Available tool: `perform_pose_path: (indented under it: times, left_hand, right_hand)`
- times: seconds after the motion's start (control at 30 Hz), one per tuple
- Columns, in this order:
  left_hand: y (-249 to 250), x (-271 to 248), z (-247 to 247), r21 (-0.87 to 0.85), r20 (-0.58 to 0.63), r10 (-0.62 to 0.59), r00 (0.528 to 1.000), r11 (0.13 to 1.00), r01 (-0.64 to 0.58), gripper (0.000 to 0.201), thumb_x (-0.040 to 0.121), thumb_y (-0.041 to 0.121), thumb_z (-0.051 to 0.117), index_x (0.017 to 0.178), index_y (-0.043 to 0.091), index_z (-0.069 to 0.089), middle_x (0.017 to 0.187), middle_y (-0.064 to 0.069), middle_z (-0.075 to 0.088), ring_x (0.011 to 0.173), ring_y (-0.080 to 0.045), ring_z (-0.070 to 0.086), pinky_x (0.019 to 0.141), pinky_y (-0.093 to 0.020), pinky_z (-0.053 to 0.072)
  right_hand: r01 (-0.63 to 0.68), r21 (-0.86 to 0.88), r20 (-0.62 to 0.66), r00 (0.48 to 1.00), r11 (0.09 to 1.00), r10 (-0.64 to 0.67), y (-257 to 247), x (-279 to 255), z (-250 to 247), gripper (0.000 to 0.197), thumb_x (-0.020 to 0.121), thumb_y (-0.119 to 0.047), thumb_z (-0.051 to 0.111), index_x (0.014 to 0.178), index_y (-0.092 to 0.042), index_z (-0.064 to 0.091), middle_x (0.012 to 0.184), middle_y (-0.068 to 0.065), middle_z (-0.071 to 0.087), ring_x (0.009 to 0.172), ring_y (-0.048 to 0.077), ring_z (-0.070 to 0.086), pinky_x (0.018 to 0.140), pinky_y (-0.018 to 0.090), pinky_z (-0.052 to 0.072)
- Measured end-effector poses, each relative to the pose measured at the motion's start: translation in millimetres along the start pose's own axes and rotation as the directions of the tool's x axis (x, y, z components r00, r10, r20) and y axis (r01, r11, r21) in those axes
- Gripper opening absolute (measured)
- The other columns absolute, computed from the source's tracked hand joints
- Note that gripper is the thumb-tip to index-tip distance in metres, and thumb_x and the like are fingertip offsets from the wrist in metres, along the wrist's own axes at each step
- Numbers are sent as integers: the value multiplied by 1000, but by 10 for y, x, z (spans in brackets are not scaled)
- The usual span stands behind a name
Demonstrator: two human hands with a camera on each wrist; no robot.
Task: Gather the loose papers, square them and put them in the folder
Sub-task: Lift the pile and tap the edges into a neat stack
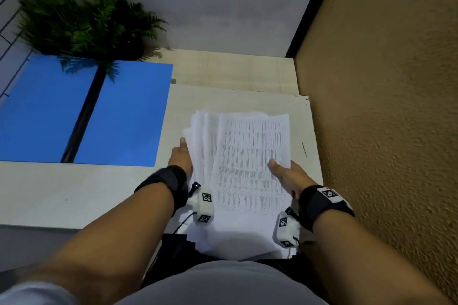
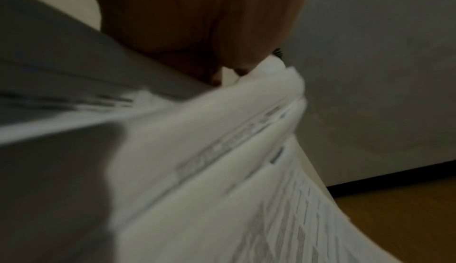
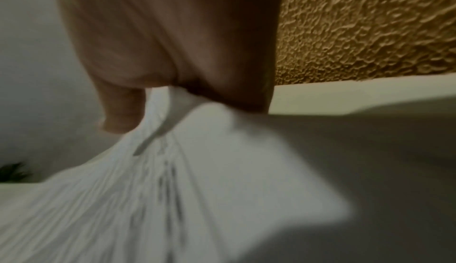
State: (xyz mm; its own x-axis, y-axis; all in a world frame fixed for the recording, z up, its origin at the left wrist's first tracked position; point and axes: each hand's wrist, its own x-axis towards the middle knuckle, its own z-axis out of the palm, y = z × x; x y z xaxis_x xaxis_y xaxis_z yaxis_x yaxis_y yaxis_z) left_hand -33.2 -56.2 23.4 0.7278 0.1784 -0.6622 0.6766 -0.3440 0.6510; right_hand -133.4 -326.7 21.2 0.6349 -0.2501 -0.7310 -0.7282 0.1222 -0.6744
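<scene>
head view: both hands hold the fanned stack of papers [image 1: 247,168] over the worktop's [image 1: 74,188] near edge. the left hand [image 1: 180,159] grips its left side, thumb along the edge; the right hand [image 1: 288,176] pinches the right side, thumb on the printed top sheet. the blue folder [image 1: 128,111] lies open to the left, beside a potted fern [image 1: 81,22].

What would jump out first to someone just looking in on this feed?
Probably the stack of papers in the middle, its sheets fanned out unevenly, held at the sides by the left hand and the right hand. Next, the open blue folder lying flat on the table to the left, with a green plant behind it.
</scene>
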Motion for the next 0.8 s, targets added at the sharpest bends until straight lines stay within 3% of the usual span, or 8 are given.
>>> perform_pose_path:
  times: [0.07, 0.13, 0.23, 0.4, 0.47, 0.53, 0.67, 0.8]
  left_hand:
    - [-85, -117, 55, 18, 22, 0, 1000, 1000, 0, 69, 103, 53, 16, 149, 4, 34, 148, -22, 43, 136, -40, 43, 109, -43, 37]
    - [-166, -298, 147, -53, 94, 23, 995, 998, -18, 69, 101, 58, 25, 151, 10, 28, 149, -15, 43, 139, -39, 40, 111, -45, 36]
    - [-248, -499, 273, -9, 167, 81, 983, 997, -81, 55, 107, 37, 30, 152, 7, 24, 154, -10, 37, 142, -30, 37, 112, -36, 31]
    - [-309, -441, 326, -105, 221, 28, 975, 994, -4, 74, 100, 58, 32, 156, 13, 17, 158, -5, 31, 146, -27, 31, 117, -41, 27]
    - [-350, -446, 345, -220, 308, 53, 950, 975, 16, 90, 89, 61, 58, 156, 19, 15, 152, 1, 38, 143, -23, 37, 114, -39, 29]
    - [-392, -425, 332, -236, 348, 103, 932, 972, -19, 88, 80, 41, 79, 149, 20, 29, 144, 1, 52, 135, -21, 49, 108, -34, 37]
    - [-110, -451, 101, -483, 299, 275, 914, 869, -103, 64, 82, 3, 76, 137, 22, 49, 127, -4, 68, 120, -28, 64, 99, -46, 51]
    - [596, -615, -321, -548, 253, 506, 824, 777, -310, 60, 67, 4, 84, 122, 17, 63, 110, 1, 76, 104, -19, 72, 78, -29, 59]
  right_hand:
    - [-19, -95, -97, 995, 995, 10, -6, 5, 31, 96, 75, -72, 62, 149, -25, 24, 150, 1, 41, 136, 26, 43, 112, 48, 33]
    - [26, -149, -169, 984, 988, -51, -52, -9, 98, 81, 90, -68, 39, 152, -22, 17, 155, 8, 33, 140, 30, 36, 112, 44, 29]
    - [83, -243, -89, 990, 966, -107, -101, -40, 228, 68, 97, -62, 23, 154, -25, 14, 158, 6, 28, 142, 30, 31, 112, 43, 27]
    - [82, -73, 22, 996, 994, -81, -64, 25, 105, 64, 85, -40, 70, 139, -16, 44, 131, 3, 60, 113, 22, 60, 99, 40, 46]
    - [60, -71, 57, 997, 996, -56, -78, 38, 44, 45, 86, -3, 68, 129, -7, 54, 126, 13, 64, 110, 29, 63, 97, 42, 49]
    - [86, -68, 75, 994, 994, -80, -122, 20, 26, 42, 83, 12, 62, 120, -8, 58, 122, 16, 66, 110, 32, 63, 103, 48, 46]
    - [235, 82, 112, 963, 969, -243, -468, -232, -43, 50, 82, 10, 64, 126, -13, 60, 115, 6, 72, 113, 27, 65, 103, 45, 46]
    - [421, 231, 124, 882, 877, -455, -990, -675, -42, 43, 76, 4, 69, 117, -8, 62, 107, 5, 75, 103, 20, 71, 84, 28, 58]
